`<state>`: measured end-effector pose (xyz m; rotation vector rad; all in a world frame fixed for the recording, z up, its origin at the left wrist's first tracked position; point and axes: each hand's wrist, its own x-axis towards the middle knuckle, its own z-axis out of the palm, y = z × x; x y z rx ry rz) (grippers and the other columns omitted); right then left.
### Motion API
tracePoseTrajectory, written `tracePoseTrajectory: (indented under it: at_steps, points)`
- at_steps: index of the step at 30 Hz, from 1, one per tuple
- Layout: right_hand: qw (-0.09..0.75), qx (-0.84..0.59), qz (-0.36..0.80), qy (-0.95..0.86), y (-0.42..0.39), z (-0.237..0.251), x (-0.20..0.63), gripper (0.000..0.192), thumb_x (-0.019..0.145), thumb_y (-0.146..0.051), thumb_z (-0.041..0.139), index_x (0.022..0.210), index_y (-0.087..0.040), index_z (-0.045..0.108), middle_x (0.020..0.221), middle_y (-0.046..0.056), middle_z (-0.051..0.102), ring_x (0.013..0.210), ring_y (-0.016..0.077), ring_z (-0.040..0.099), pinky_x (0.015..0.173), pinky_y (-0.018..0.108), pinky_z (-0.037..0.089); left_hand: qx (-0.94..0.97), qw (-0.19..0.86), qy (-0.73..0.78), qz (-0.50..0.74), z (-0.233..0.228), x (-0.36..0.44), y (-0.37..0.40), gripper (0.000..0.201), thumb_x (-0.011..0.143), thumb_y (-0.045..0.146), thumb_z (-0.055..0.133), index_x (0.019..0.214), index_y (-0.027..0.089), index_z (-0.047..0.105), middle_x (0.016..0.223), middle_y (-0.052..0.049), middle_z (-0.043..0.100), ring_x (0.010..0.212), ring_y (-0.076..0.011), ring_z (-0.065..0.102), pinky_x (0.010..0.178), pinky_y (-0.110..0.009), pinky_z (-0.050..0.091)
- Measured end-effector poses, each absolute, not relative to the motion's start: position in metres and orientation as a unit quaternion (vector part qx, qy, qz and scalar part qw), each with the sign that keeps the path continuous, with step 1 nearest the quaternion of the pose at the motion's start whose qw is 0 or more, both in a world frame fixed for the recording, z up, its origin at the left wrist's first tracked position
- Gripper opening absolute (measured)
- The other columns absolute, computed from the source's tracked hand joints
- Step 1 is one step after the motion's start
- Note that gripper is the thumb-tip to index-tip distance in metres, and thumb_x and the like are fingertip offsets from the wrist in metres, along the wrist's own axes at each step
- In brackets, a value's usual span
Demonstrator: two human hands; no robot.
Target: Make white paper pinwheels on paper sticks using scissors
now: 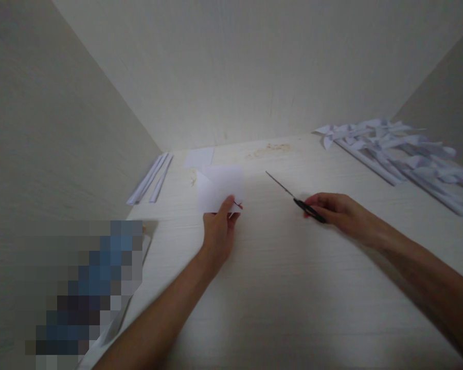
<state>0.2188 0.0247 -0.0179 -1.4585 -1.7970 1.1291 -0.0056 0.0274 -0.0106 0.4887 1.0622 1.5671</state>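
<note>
Fingers [231, 205] of the left hand [218, 234] pinch the lower edge of a white sheet [219, 187], holding it just above the table [278, 288]. The right hand [337, 210] has its fingers curled around the black handles of scissors [295, 198], whose thin blades point up and left, toward the sheet but apart from it. Folded paper pieces [401, 151] lie heaped at the far right, paper strips [150, 177] along the left wall, and a small sheet [198, 156] lies beyond.

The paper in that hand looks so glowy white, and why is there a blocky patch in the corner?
Head view: light washes out the paper held by the left hand; the pixelated patch is deliberately blurred; the arms cast soft shadows on the table.
</note>
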Motion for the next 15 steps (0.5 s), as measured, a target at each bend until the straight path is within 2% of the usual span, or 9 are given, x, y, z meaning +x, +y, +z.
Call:
tracePoseTrajectory:
  at_steps: [2, 5, 10, 15]
  points:
    - [0.296, -0.492, 0.538, -0.617, 0.015, -0.014, 0.2, 0.033, 0.071, -0.047, 0.053, 0.082, -0.016, 0.057, 0.073, 0.006, 0.059, 0.061, 0.0142, 0.051, 0.053, 0.026, 0.038, 0.198, 0.559, 0.443, 0.673, -0.009, -0.007, 0.029, 0.014, 0.057, 0.012, 0.066, 0.068, 0.014, 0.057, 0.059, 0.004, 0.059, 0.049, -0.0062, 0.054, 0.047, -0.017, 0.042]
    - [0.303, -0.459, 0.583, -0.597, 0.001, -0.01, 0.176, 0.036, 0.068, -0.052, 0.056, 0.072, -0.016, 0.054, 0.062, 0.0, 0.048, 0.054, 0.0106, 0.043, 0.049, 0.023, 0.033, 0.189, 0.56, 0.445, 0.673, -0.006, -0.008, 0.029, 0.015, 0.056, 0.012, 0.066, 0.068, 0.015, 0.057, 0.059, 0.004, 0.059, 0.049, -0.0057, 0.054, 0.046, -0.016, 0.041]
    - [0.242, -0.424, 0.588, -0.645, -0.012, -0.008, 0.161, 0.043, 0.07, -0.057, 0.051, 0.055, -0.018, 0.038, 0.053, -0.005, 0.032, 0.047, 0.0079, 0.03, 0.042, 0.022, 0.022, 0.173, 0.557, 0.477, 0.658, -0.002, -0.008, 0.025, 0.019, 0.056, 0.013, 0.068, 0.072, 0.015, 0.058, 0.064, 0.003, 0.06, 0.051, -0.006, 0.054, 0.042, -0.015, 0.041]
    - [0.175, -0.472, 0.532, -0.681, -0.016, -0.013, 0.16, 0.041, 0.071, -0.051, 0.054, 0.052, -0.018, 0.038, 0.05, -0.005, 0.032, 0.047, 0.0076, 0.029, 0.042, 0.022, 0.022, 0.184, 0.569, 0.444, 0.668, 0.002, -0.005, 0.02, 0.019, 0.057, 0.01, 0.065, 0.074, 0.015, 0.059, 0.069, 0.002, 0.061, 0.057, -0.0081, 0.058, 0.048, -0.017, 0.046]
